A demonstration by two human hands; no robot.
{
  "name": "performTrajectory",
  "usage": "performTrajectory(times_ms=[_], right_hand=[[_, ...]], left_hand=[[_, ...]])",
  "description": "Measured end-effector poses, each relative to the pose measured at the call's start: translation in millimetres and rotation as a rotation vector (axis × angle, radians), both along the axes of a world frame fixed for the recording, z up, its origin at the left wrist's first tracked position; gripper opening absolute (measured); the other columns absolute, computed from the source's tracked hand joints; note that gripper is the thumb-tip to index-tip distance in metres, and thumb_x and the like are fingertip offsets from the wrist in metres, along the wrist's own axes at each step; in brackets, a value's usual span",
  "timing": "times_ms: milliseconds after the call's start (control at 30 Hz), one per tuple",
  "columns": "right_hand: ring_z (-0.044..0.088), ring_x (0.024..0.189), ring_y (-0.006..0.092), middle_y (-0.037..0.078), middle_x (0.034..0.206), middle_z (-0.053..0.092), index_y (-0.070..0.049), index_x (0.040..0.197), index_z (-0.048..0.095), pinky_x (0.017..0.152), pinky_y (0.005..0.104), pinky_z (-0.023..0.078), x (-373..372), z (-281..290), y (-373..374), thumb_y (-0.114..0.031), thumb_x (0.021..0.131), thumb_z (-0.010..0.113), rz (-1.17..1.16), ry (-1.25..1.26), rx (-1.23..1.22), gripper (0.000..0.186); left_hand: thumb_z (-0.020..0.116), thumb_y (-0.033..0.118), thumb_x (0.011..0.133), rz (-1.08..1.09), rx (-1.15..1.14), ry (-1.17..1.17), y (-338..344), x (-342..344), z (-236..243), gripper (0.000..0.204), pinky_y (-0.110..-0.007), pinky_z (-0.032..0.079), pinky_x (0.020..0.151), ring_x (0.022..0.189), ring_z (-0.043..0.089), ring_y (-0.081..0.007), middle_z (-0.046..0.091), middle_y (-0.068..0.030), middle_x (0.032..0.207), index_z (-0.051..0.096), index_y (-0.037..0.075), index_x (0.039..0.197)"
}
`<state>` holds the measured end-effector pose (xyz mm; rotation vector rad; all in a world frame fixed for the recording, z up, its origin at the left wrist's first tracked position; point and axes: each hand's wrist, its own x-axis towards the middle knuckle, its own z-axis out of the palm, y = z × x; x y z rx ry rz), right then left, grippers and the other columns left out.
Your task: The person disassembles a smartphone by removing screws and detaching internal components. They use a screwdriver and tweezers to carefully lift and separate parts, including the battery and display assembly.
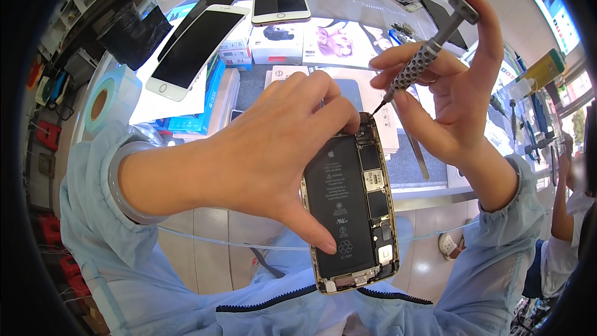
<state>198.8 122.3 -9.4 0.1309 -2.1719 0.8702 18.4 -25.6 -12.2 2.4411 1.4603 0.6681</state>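
An opened smartphone is held up over my lap, its black battery and inner metal shields bare to view. My left hand grips it from the left, thumb lying on the battery's lower part and fingers curled at the top edge. In my right hand is a grey precision screwdriver with a perforated handle, pinched between thumb and fingers. One raised finger is at its end cap. The thin tip meets the phone's upper right corner; any screw under it is too small to make out.
A white phone lies on papers at the left, another white phone farther back. Beside them are a tape roll, a black cup-like holder and stacked boxes. Tweezers rest near the glass counter's front edge. Another person is at right.
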Motion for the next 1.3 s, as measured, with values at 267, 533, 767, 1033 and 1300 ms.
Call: performTrajectory(times_ms=[267,533,767,1033,1300], right_hand=[[0.067,0.083,0.0236,0.022,0.105,0.061,-0.014,0.145,-0.006,0.073,0.0333,0.056,0.1,0.7,2.6,0.005,0.078,0.066,-0.009,0.030,0.037,0.100],[0.065,0.080,0.0221,0.019,0.097,0.062,-0.014,0.145,-0.007,0.074,0.0335,0.056,6.4,0.2,3.0,0.003,0.083,0.061,0.074,0.010,0.009,0.094],[0.067,0.081,0.0221,0.019,0.096,0.062,-0.014,0.146,-0.006,0.074,0.0342,0.058,6.3,2.9,-0.1,0.004,0.085,0.058,-0.017,0.081,-0.016,0.090],[0.066,0.080,0.0216,0.019,0.096,0.062,-0.013,0.146,-0.008,0.075,0.0336,0.056,5.5,1.7,-2.6,0.006,0.083,0.061,0.007,0.008,0.019,0.095],[0.067,0.079,0.0208,0.018,0.094,0.063,-0.013,0.145,-0.008,0.072,0.0312,0.056,5.9,1.2,-3.0,0.006,0.082,0.062,-0.023,0.006,0.025,0.096]], left_hand=[[0.083,0.063,0.042,-0.008,0.038,-0.024,-0.2,-1.9,-2.6,0.095,-0.035,0.039,0.080,0.093,0.044,-0.0277,0.040,-0.0127,0.102,0.052,0.001,0.106],[0.083,0.064,0.044,-0.009,0.060,-0.054,-1.6,-1.2,-4.4,0.092,-0.035,0.039,0.079,0.093,0.044,-0.0276,0.041,-0.0133,0.102,0.052,0.001,0.105],[0.083,0.063,0.045,-0.014,0.051,-0.065,-2.1,-2.1,-3.8,0.091,-0.035,0.040,0.079,0.093,0.044,-0.0277,0.041,-0.0132,0.102,0.052,0.001,0.104],[0.083,0.064,0.046,-0.011,0.062,-0.043,-1.6,-1.9,-4.2,0.092,-0.035,0.040,0.078,0.092,0.044,-0.0278,0.040,-0.0132,0.101,0.052,0.000,0.104],[0.082,0.064,0.046,-0.017,0.066,-0.045,-0.5,-1.6,-5.1,0.092,-0.035,0.040,0.078,0.092,0.043,-0.0277,0.040,-0.0134,0.101,0.052,0.001,0.105]])
